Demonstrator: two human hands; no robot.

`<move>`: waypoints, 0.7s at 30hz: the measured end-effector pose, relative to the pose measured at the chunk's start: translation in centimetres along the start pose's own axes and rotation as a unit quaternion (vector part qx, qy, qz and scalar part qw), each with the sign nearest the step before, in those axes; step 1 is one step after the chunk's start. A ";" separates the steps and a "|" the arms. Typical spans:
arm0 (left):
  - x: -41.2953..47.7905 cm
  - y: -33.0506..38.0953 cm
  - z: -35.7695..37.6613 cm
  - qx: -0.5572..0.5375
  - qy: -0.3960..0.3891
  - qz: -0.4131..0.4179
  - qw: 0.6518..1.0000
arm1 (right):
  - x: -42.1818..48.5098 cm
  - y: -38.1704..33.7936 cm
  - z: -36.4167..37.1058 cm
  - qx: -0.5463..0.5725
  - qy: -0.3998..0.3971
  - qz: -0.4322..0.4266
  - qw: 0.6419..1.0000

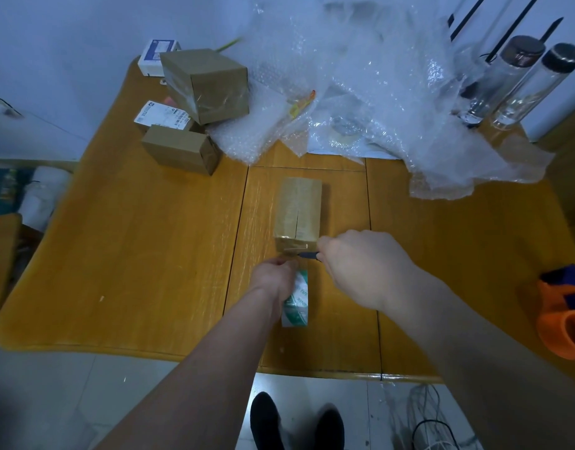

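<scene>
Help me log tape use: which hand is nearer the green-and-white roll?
Left: the left hand grips the tape roll; the right hand holds a dark tool just right of it.

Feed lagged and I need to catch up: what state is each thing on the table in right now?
Centre box: flaps shut, taped along the top.
Tape roll: held by left hand, strip stretched to the box.
Cutter: held by right hand, tip at the strip.
Side boxes: closed.
Bottles: capped.
Bubble wrap: loose, crumpled.
</scene>
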State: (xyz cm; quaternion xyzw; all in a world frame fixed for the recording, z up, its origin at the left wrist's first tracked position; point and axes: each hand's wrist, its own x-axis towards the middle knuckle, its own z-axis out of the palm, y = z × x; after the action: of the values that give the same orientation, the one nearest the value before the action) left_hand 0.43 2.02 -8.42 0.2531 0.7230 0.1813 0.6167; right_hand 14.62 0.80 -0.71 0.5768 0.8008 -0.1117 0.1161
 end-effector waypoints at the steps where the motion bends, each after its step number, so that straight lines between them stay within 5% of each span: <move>1: 0.0 0.0 0.1 0.001 0.002 0.000 1.000 | 0.2 -0.2 -0.1 0.003 -0.001 0.002 1.000; 21: 0.5 -0.2 0.5 -0.004 0.012 -0.002 1.000 | 1.6 -1.4 -0.3 0.028 -0.058 0.032 0.997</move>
State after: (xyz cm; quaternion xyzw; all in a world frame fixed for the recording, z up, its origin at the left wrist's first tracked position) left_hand 0.82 2.10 -8.99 0.2469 0.7302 0.1861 0.6093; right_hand 12.80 1.90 -0.82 0.5978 0.7703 -0.1639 0.1498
